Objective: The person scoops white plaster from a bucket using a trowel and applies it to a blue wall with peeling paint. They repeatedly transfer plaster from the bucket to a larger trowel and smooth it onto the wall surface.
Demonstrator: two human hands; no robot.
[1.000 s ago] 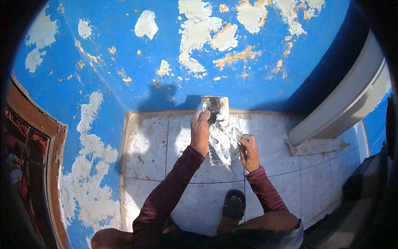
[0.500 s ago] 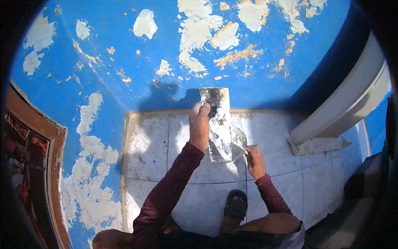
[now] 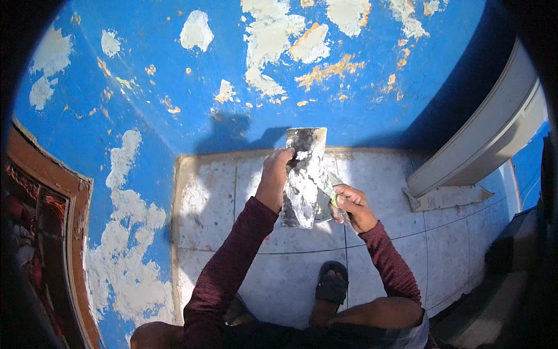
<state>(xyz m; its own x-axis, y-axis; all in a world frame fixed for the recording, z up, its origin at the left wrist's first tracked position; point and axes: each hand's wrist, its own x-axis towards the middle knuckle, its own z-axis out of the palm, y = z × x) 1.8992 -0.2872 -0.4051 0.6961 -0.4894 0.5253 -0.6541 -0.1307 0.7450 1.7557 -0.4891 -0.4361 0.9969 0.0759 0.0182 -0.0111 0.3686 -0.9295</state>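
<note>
Blue paint on the wall (image 3: 203,75) beyond the board (image 3: 299,137), blotched all over. Pale filler patches (image 3: 270,41) sit on it with ragged edges, the tallest straight beyond the board; ochre scars (image 3: 331,68) beyond it too, slightly to the right. Adjoining side wall, left of the board, carries one long rough smear (image 3: 125,232). Farther left of the board, a brown frame (image 3: 77,232), chipped along its edge, dim inside.

Board is a flat rectangle, raised ahead of me above the floor tiles (image 3: 395,256), streaked dark and white with paste (image 3: 302,203). My left hand (image 3: 273,177) grips its left edge, thumb over the face. My right hand (image 3: 353,205), just right of the board, is closed round a small scraper (image 3: 329,185); the blade overlaps the board's right edge, but whether they touch I cannot tell.

Tiles are pale, dark-jointed, sun-splashed around the board. Right of the board, well apart, a pale panel (image 3: 476,128) slants up. Nearer me than the board: my dark sandal (image 3: 332,285).
</note>
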